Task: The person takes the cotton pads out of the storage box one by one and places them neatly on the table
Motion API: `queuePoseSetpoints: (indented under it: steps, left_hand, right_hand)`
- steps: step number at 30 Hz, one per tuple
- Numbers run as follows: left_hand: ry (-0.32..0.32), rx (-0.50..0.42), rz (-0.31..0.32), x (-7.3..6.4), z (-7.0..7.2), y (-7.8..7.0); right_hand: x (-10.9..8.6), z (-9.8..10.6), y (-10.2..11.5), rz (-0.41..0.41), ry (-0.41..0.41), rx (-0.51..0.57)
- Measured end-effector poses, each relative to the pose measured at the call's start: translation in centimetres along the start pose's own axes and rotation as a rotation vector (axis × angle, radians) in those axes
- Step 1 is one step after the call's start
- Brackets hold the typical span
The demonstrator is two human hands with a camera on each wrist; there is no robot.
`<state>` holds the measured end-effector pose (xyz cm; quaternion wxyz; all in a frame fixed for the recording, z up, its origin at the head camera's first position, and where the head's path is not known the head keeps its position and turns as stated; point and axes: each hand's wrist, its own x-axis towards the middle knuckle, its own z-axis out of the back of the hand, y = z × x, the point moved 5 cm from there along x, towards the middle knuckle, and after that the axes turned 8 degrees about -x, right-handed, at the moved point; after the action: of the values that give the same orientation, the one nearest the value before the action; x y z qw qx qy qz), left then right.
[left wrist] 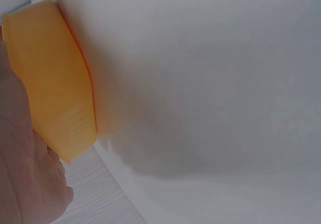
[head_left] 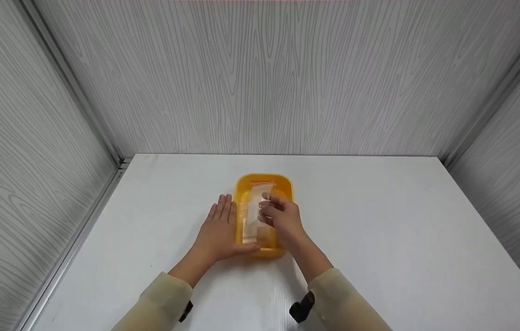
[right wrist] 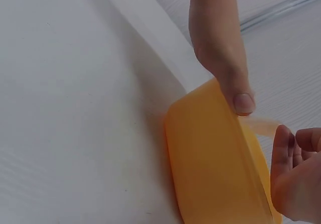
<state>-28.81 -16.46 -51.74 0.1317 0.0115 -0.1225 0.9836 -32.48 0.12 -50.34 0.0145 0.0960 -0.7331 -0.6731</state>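
Observation:
A yellow plastic tray (head_left: 263, 176) stands upright on the white table. Inside it lies a clear zip bag (head_left: 253, 209) with a red line along its far end and something pale in it, too blurred to identify. My left hand (head_left: 217, 230) rests against the tray's left side, fingers straight and thumb across the near rim. Over the tray's right half, my right hand (head_left: 283, 217) pinches the bag with curled fingers. In the right wrist view, a translucent part of the bag (right wrist: 263, 126) rises above the rim to those fingertips (right wrist: 282, 133).
The white table (head_left: 379, 239) extends around the tray. A grey wood-grain panel (head_left: 269, 82) rises behind it, with similar panels on the left (head_left: 25, 151) and right (head_left: 512, 151). Dark wrist devices show below both sleeves.

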Motion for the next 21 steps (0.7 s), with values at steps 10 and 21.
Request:
queuePoseSetpoints:
  steps: [10, 21]
  left_hand:
    - [0.020, -0.026, 0.022, 0.1, 0.0, 0.1]
    - [0.025, -0.005, 0.033, 0.1, -0.5, 0.2]
  right_hand:
    - [-1.2, 2.4, 0.3, -0.057, -0.004, 0.008]
    - [-1.9, 4.7, 0.1, -0.101, -0.045, -0.011]
